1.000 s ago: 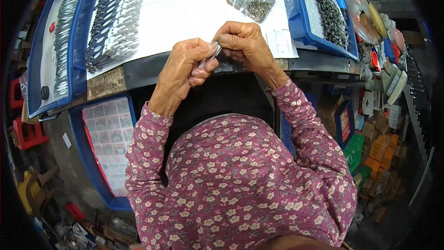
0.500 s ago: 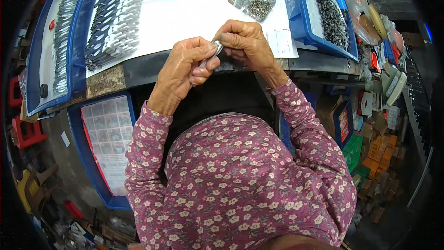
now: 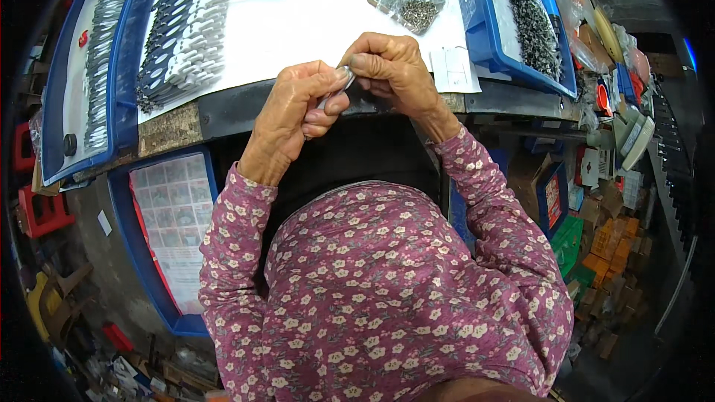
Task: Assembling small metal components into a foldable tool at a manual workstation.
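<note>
fingers of left hand and right hand pinching 1 small metal part (clear bag beyond)

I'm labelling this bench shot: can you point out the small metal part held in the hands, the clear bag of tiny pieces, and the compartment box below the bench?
metal part (image 3: 339,83), head view, shiny middle between the fingers.
clear bag (image 3: 411,1), head view, its middle.
compartment box (image 3: 176,216), head view, clear lid.

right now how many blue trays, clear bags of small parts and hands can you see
blue trays: 3, far left, right, under the bench
clear bag of small parts: 1
hands: 2, left hand and right hand, both on a small metal piece
total: 6
</note>
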A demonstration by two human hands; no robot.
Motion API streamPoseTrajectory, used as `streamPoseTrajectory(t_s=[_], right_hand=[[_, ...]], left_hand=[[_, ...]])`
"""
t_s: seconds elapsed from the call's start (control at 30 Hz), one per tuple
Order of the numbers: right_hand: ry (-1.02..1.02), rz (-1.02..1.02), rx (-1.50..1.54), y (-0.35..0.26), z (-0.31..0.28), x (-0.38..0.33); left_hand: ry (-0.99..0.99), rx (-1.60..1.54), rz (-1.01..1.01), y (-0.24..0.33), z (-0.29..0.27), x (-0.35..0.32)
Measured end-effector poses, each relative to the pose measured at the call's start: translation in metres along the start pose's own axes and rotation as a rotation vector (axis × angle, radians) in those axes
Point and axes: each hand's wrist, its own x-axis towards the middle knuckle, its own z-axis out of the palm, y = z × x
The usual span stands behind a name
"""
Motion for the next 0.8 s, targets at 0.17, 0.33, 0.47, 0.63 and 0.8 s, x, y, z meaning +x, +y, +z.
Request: streamPoseTrajectory(t_s=[0.17, 0.33, 0.47, 0.63, 0.8], right_hand=[[0.078, -0.094, -0.066, 0.005, 0.004, -0.003], [-0.011, -0.05, -0.016, 0.003, 0.004, 0.005], [-0.016, -0.068, -0.179, -0.009, 0.0, 0.008], [-0.07, -0.331, -0.567, -0.014, 0.0, 0.015], [-0.201, -0.567, -0.882, -0.03, 0.005, 0.023]], left_hand=[[0.004, 0.094, 0.016, 0.001, -0.002, -0.001], [0.062, 0.204, 0.095, 0.002, -0.005, -0.004], [-0.015, 0.257, 0.179, 0.007, -0.008, -0.008], [-0.01, 0.288, 0.196, 0.01, -0.017, -0.006], [0.035, 0.308, 0.186, 0.014, -0.02, -0.007]])
